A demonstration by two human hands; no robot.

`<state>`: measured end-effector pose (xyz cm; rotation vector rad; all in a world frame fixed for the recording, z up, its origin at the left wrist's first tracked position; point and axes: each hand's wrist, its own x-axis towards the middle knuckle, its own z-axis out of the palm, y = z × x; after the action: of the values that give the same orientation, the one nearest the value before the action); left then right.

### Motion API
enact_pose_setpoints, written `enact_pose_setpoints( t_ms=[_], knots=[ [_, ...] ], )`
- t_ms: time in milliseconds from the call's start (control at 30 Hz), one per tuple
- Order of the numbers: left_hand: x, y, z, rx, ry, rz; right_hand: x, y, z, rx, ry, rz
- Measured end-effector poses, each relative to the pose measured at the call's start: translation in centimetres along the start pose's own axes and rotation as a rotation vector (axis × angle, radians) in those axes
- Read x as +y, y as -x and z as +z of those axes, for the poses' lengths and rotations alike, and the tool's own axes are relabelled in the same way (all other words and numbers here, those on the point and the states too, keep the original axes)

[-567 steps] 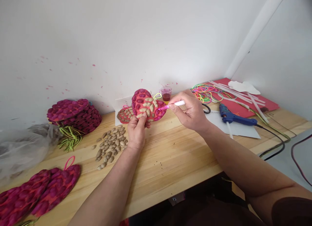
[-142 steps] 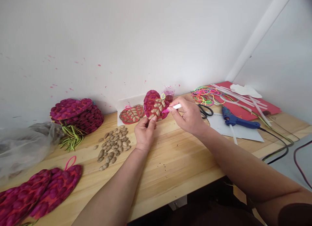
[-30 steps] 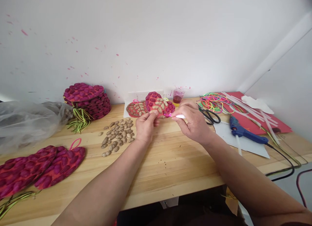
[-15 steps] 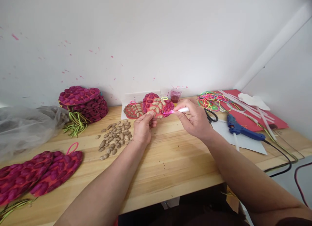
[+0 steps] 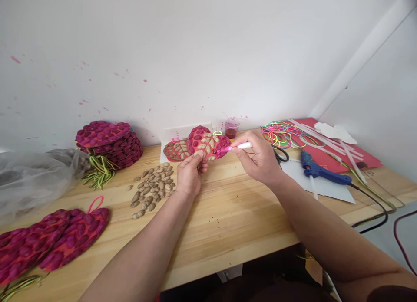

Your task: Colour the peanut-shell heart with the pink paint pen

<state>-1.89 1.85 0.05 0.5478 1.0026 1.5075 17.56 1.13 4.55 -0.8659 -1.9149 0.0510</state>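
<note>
Fingers of the left hand pinch the lower edge of a rounded red disc covered in peanuts, tilted up above the pale wooden worktop. Magenta coats its rim, while several nuts in the middle are tan. Fingers of the right hand grip a slim white-handled brush, its pink tip at the disc's right edge. Just behind stands a clear plastic cup of dark red liquid. Loose tan peanuts lie near the left wrist.
</note>
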Motion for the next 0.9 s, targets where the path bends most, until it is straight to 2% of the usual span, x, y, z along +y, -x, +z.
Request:
enact_pose_setpoints(
  t_ms=[133,333,500,700,900],
  knots=[
    [-0.1,-0.02,-0.18,-0.019,-0.029,0.018,0.06,0.08,0.16,-0.021,-0.012,0.012],
    [-0.52,-0.09,-0.34,-0.034,-0.111,0.11,0.4,0.13,0.28,0.059,0.018,0.042],
    [-0.76,0.03,-0.35,-0.055,-0.16,0.162,0.25,0.31,0.51,0.026,0.012,0.047],
    [-0.9,0.04,-0.53,-0.054,-0.169,0.17,0.23,0.4,0.63,0.082,0.04,0.044],
    [-0.97,-0.06,-0.63,-0.067,-0.179,0.168,0.17,0.48,0.65,0.059,0.049,0.053]
  ],
)
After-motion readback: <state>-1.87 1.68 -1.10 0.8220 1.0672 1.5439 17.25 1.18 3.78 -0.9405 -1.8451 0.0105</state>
